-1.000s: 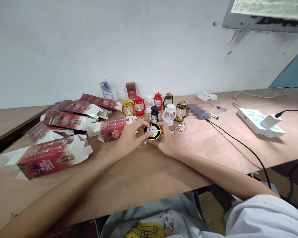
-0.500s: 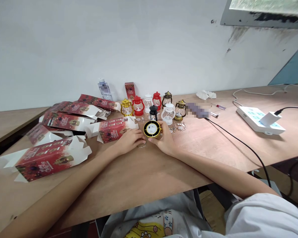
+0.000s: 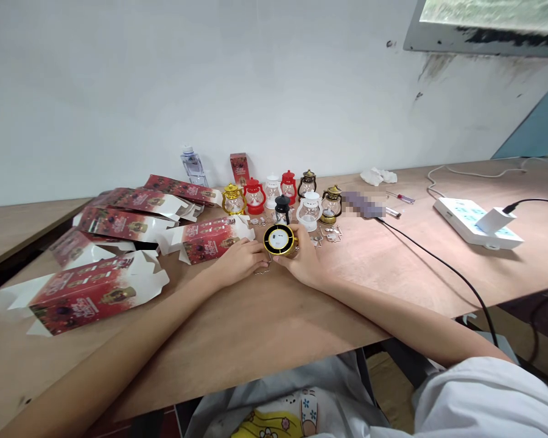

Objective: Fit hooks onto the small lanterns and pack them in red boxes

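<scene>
My right hand (image 3: 305, 261) is wrapped round a small gold lantern (image 3: 278, 239), tilted so that its round black base with a white centre faces me. My left hand (image 3: 243, 261) rests on the table just left of that lantern, fingers curled together. A thin bent-wire piece (image 3: 263, 271) lies beside its fingertips; whether they grip it is hidden. Just behind stand a black lantern (image 3: 282, 210), a white lantern (image 3: 310, 212), a bronze lantern (image 3: 331, 205), a red lantern (image 3: 254, 197) and a gold lantern (image 3: 233, 199). More wire pieces (image 3: 331, 233) lie right of my right hand.
Several open red printed boxes (image 3: 91, 295) cover the left side. A water bottle (image 3: 193, 166) and an upright red box (image 3: 239, 168) stand by the wall. To the right are a screwdriver (image 3: 406, 199), crumpled tissue (image 3: 378, 176), and a white power strip (image 3: 470, 219) with a black cable (image 3: 438, 258).
My left fingers have shifted slightly at the wire piece beside the lantern. The lantern stays in my right hand, nearly still; the whole view has dropped a few pixels.
</scene>
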The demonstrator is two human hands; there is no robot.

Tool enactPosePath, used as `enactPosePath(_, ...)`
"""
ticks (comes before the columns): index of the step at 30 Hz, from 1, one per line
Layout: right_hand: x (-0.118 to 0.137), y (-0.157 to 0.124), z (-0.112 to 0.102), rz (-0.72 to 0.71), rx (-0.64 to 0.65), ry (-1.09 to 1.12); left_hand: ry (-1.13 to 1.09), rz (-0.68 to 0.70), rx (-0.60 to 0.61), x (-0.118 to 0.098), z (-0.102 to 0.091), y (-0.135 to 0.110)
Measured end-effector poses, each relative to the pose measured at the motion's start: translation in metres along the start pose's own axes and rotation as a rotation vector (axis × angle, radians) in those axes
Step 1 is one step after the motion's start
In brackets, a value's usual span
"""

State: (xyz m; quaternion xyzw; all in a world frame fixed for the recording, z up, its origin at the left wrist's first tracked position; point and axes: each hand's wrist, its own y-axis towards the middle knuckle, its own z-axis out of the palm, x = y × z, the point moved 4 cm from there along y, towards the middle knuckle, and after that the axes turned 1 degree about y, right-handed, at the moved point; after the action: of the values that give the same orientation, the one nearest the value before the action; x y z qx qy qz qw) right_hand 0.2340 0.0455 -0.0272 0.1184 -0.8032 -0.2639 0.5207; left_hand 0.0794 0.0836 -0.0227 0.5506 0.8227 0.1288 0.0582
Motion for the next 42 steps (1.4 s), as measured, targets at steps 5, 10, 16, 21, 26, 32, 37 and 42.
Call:
enactPosePath(5, 0.000, 0.000, -0.001, -0.009, 0.001, 0.004, 0.156, -0.103, -0.116, 0.003, -0.005, 0.000)
enactPosePath(10, 0.001, 0.000, 0.000, -0.004, 0.027, 0.011, 0.083, -0.343, -0.459, 0.010, -0.039, -0.004)
enactPosePath(16, 0.005, -0.001, 0.001, -0.045, 0.040, -0.032, -0.029, -0.166, -0.556, -0.015, -0.069, 0.001)
enactPosePath(21, 0.007, -0.001, 0.000, -0.090, 0.025, -0.068, 0.100, -0.066, -0.479, -0.034, -0.070, 0.006)
enactPosePath(26, 0.006, -0.002, 0.002, -0.117, 0.044, -0.086, 0.286, -0.039, -0.523, -0.037, -0.067, 0.006)
enactPosePath(32, 0.009, -0.003, 0.003, -0.153, 0.067, -0.098, 0.411, 0.030, -0.639, -0.043, -0.070, 0.005)
enactPosePath(37, 0.008, -0.003, 0.003, -0.149, 0.062, -0.103, 0.450, 0.051, -0.613, -0.045, -0.068, 0.005)
enactPosePath(42, 0.009, -0.004, 0.003, -0.152, 0.076, -0.092, 0.550, 0.063, -0.651, -0.049, -0.069, 0.004)
